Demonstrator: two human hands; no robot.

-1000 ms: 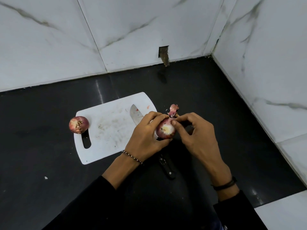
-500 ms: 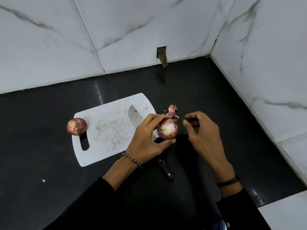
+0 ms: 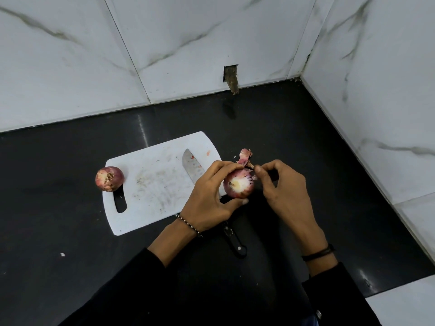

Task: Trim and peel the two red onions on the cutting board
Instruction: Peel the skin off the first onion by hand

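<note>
Onion (image 3: 239, 185) within left hand (image 3: 209, 198)

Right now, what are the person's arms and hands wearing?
Both arms have black long sleeves pushed up the forearms. The left hand has a thin black-and-white beaded bracelet at its wrist; the right hand has a plain black band. No gloves or visible rings.

Both arms wear black long sleeves pushed back from the wrists. The left hand (image 3: 207, 196) has a thin beaded bracelet (image 3: 188, 224), dark with pale beads. The right hand (image 3: 286, 196) has a plain black band (image 3: 317, 254) round its wrist.
</note>
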